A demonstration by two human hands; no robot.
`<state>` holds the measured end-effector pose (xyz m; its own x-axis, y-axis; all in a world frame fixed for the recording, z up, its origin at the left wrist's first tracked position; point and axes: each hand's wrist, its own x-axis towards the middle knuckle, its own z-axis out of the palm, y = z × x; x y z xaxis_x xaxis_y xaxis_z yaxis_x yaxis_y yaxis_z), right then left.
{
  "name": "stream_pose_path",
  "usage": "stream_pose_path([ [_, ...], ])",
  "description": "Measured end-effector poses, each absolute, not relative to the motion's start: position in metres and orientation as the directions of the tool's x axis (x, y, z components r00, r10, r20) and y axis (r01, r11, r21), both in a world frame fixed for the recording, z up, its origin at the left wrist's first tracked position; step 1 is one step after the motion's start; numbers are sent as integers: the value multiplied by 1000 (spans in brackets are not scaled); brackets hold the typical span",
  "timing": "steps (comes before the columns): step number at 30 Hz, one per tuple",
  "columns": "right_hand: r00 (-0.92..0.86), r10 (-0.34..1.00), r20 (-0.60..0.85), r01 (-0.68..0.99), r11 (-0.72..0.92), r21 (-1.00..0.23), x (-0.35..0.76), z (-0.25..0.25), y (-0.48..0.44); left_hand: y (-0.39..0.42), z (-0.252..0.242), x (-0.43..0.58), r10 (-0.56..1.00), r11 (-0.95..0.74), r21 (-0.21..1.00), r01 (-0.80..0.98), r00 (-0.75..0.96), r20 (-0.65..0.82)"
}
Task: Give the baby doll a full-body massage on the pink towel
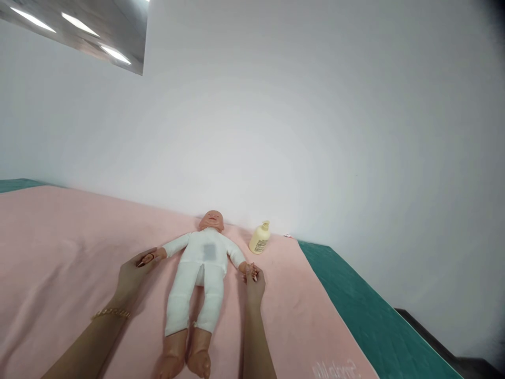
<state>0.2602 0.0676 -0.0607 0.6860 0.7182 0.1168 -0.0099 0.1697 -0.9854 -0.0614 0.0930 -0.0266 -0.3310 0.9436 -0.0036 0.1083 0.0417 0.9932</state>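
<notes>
A baby doll (203,263) with a white cloth body lies on its back on a pink cloth (292,326), head toward the wall, both arms spread. My left hand (136,271) is closed round the doll's hand on the left side of the view. On the other side, my right hand (255,281) pinches the doll's other hand between thumb and fingers. A pale yellow pump bottle (260,238) stands upright just beyond my right hand, apart from the doll.
Behind the cloth rises a white wall (276,116). A green surface (355,295) shows beyond the cloth's right edge, with a dark edge (430,337) farther right. At the upper left is a reflective panel (98,26).
</notes>
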Motion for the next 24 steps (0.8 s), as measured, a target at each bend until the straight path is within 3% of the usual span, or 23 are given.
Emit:
stream_pose_path([
  [4, 688, 714, 132, 8, 174, -985, 257, -59, 66, 91, -21, -60, 949, 84, 995, 50, -308, -64],
  [24, 700, 703, 122, -3, 174, -985, 261, -63, 68, 102, -35, -64, 956, 14, 997, 74, -293, 8],
])
